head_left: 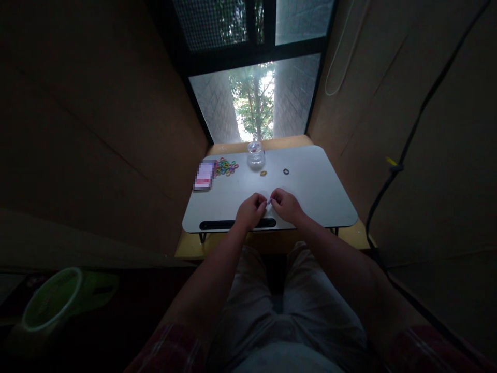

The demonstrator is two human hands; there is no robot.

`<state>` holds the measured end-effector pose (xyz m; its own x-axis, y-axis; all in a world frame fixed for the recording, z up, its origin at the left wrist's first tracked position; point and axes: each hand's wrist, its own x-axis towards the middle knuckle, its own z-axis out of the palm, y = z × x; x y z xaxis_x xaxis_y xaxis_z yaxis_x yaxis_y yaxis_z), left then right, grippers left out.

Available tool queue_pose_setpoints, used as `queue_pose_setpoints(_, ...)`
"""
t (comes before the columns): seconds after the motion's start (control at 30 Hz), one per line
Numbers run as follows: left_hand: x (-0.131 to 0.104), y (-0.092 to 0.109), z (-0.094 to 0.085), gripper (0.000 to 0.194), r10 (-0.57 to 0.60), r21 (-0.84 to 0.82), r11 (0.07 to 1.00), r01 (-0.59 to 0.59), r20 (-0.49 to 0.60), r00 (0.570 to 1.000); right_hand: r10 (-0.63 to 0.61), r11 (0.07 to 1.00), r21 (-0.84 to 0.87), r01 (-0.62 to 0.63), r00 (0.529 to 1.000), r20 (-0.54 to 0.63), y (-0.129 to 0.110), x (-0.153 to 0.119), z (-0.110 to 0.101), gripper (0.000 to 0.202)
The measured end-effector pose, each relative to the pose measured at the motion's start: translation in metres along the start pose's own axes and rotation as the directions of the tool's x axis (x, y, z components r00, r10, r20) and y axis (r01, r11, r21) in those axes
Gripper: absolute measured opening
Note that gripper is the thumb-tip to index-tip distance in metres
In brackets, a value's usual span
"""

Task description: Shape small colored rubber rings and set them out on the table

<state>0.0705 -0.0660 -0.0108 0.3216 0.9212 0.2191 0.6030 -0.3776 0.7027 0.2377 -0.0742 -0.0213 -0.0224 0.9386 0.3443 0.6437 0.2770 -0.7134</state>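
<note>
My left hand [252, 210] and my right hand [286, 204] meet over the white folding table [314, 194], close to its front edge. Fingers of both are closed in a pinch around a small pale, lilac-looking thing [269, 201], too small to name for certain. Beyond them lie a yellowish hair tie [263, 173] and a dark hair tie [286, 171], apart from each other. A clear plastic jar [256, 155] stands upright at the back. To its left is a loose pile of coloured hair ties [225, 167].
A phone with a lit, blurred screen [204, 175] lies at the table's left edge. A black slot [217, 225] runs along the front. Behind is a window [254, 103]; a dark cable [413, 129] hangs on the right. A green basket [52, 300] stands low on the left.
</note>
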Motion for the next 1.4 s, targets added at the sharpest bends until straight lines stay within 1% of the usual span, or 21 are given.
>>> queue_pose_setpoints(0.23, -0.0008, 0.0029, -0.0004, 0.022, 0.029, -0.032, 0.999, -0.028, 0.032, 0.999, -0.004, 1.000, -0.005, 0.004, 1.000, 0.003, 0.0003, 0.0000, 0.0010, 0.004)
queue_pose_setpoints(0.47, 0.0008, 0.0051, 0.0005, 0.019, -0.037, 0.072, 0.997, 0.036, 0.004, 0.999, 0.007, 1.000, 0.008, -0.007, 1.000, 0.007, -0.0009, -0.0003, 0.0002, 0.005)
queue_pose_setpoints(0.67, 0.0002, 0.0018, 0.0011, 0.014, -0.022, 0.059, 0.998, 0.022, -0.015, 1.000, 0.003, 1.000, -0.001, -0.003, 1.000, 0.003, -0.0006, 0.0001, 0.0007, 0.008)
queue_pose_setpoints(0.87, 0.0009, 0.0008, 0.0029, 0.015, -0.047, 0.064, 0.997, 0.049, -0.028, 0.999, -0.010, 1.000, 0.005, 0.010, 1.000, 0.024, -0.0016, 0.0008, -0.0002, 0.010)
queue_pose_setpoints(1.0, 0.0006, 0.0037, 0.0014, 0.017, -0.060, 0.038, 0.997, 0.061, -0.031, 0.998, -0.017, 1.000, 0.008, 0.017, 1.000, 0.014, -0.0010, 0.0006, 0.0003, 0.008)
queue_pose_setpoints(1.13, 0.0001, 0.0077, -0.0011, 0.024, -0.042, -0.025, 0.999, 0.042, 0.001, 0.999, -0.023, 1.000, 0.022, 0.022, 0.999, 0.028, 0.0001, 0.0002, 0.0008, 0.008)
queue_pose_setpoints(1.23, 0.0000, 0.0091, -0.0017, 0.025, -0.031, -0.060, 0.998, 0.031, 0.006, 1.000, -0.035, 0.999, 0.017, 0.035, 0.999, 0.034, 0.0002, 0.0002, 0.0004, 0.008)
queue_pose_setpoints(1.4, 0.0002, 0.0083, -0.0011, 0.022, -0.060, 0.021, 0.998, 0.060, -0.005, 0.998, -0.031, 1.000, 0.005, 0.031, 0.999, 0.040, -0.0012, 0.0005, -0.0005, 0.008)
